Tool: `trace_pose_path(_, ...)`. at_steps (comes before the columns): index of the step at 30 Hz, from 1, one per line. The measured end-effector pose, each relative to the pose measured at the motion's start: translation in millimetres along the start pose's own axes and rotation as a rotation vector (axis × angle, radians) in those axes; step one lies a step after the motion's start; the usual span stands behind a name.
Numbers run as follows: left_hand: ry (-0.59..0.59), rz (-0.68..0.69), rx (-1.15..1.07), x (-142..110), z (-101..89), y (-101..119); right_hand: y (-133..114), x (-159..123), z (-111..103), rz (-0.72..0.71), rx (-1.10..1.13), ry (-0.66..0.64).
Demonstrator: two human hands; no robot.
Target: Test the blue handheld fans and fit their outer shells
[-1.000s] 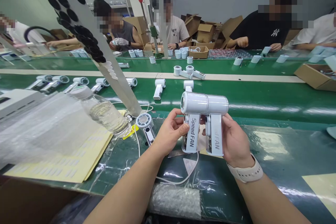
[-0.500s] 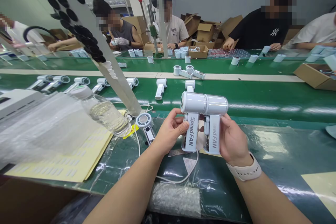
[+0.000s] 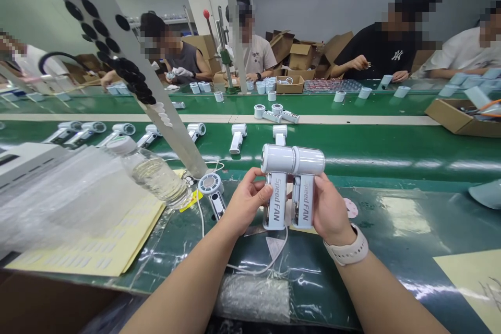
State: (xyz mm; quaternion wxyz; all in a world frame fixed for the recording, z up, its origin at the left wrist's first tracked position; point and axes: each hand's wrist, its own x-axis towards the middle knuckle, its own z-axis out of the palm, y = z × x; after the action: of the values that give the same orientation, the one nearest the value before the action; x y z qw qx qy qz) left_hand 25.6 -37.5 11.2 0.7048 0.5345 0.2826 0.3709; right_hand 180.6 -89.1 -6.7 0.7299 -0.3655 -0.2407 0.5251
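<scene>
Two white handheld fans are held upright side by side, their round heads touching. My left hand is closed on the left fan, thumb across its handle. The right fan sits in my right hand, whose fingers are mostly hidden behind it. Both handles carry "Speed FAN" lettering facing me. Left of my left hand, another handheld fan with a round vented face stands on the bench beside a white cable.
A water bottle leans over yellow sticker sheets and clear plastic bags at left. A slanted post with black discs rises nearby. Several fans lie on the green conveyor. Co-workers sit beyond it; an open carton stands right.
Both hands and the two fans appear slightly further left and lower in the view, which has itself shifted. The grip stays the same. A co-worker in black has raised one hand.
</scene>
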Motion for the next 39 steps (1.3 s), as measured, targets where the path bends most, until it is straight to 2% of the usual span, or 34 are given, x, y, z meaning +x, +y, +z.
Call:
trace_pose_path(3,0.010,0.000,0.063,-1.6,2.5,2.9,9.3,5.5,-7.0,-0.063,-0.063,0.009)
trace_pose_path(6,0.047,-0.007,0.114,-1.0,2.8,4.3,14.4,9.8,-10.4,-0.050,-0.090,-0.009)
trace_pose_path(9,0.061,-0.010,0.156,-0.2,0.8,5.4,13.5,11.9,-9.0,-0.047,-0.084,-0.029)
trace_pose_path(12,0.078,0.005,0.220,-0.5,-3.0,5.6,9.8,12.5,-7.1,-0.120,-0.134,-0.074)
trace_pose_path(15,0.165,0.079,0.317,-0.7,-7.0,4.9,5.6,10.5,-7.1,-0.188,-0.265,-0.146)
trace_pose_path(18,0.132,0.231,0.422,-0.8,-9.2,6.2,-0.4,4.8,-7.7,-0.227,-0.402,-0.262)
trace_pose_path(21,0.040,0.400,0.506,-1.8,-10.6,9.8,-11.1,-2.4,-8.5,-0.441,-0.541,-0.381)
trace_pose_path(23,0.016,0.603,0.642,-4.6,-12.3,12.3,-19.1,-6.3,-9.9,-0.639,-0.672,-0.410)
trace_pose_path(25,-0.006,0.881,0.850,-9.4,-14.3,14.6,-25.1,-9.0,-12.3,-0.799,-0.794,-0.419)
trace_pose_path(27,0.004,1.113,1.026,-15.2,-15.8,16.5,-28.0,-10.7,-15.4,-0.881,-0.862,-0.445)
trace_pose_path(29,0.033,1.193,1.118,-19.8,-16.1,17.5,-28.0,-11.8,-18.4,-0.906,-0.892,-0.470)
trace_pose_path(32,0.028,1.170,1.148,-21.1,-13.7,15.5,-24.2,-12.1,-20.2,-0.874,-0.876,-0.495)
trace_pose_path(35,0.060,1.076,1.105,-17.5,-9.6,10.6,-17.6,-10.3,-19.2,-0.727,-0.858,-0.488)
trace_pose_path(38,0.108,0.777,1.050,-16.1,-7.4,9.6,-17.8,-9.8,-23.5,-0.526,-0.925,-0.387)
trace_pose_path(39,0.110,0.645,0.975,-17.0,-8.0,11.1,-21.9,-11.3,-27.8,-0.519,-0.968,-0.324)
